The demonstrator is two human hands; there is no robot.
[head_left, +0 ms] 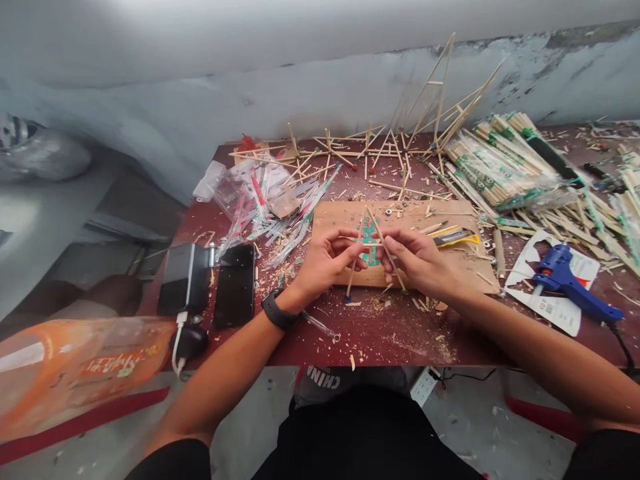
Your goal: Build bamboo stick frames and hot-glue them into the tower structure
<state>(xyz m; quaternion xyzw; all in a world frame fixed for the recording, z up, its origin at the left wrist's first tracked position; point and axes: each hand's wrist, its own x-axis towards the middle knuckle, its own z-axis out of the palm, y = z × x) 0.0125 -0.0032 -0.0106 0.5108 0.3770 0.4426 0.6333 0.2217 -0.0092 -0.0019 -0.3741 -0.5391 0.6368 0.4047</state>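
Observation:
Over a wooden board (pixel 450 270), both hands hold two slim wooden sticks (pixel 376 229) that lean together like a letter A. A short crosspiece (pixel 373 245) spans between them. My left hand (pixel 330 260) pinches the left stick near the crosspiece; that stick has a dark blue tip at its lower end. My right hand (pixel 417 261) is closed on the right stick, fingers around its middle. Whether the sticks are joined at the top I cannot tell. Beside my right hand lies a yellow utility knife (pixel 456 236). Green marks show on the board behind the sticks.
A blue glue gun (pixel 565 277) rests on white card at the right. Packs of chopsticks (pixel 505 167) and stick structures (pixel 367 150) line the back. Plastic wrappers (pixel 270 193), a phone (pixel 235 285) and a power bank (pixel 184 279) lie left. Shavings litter the table.

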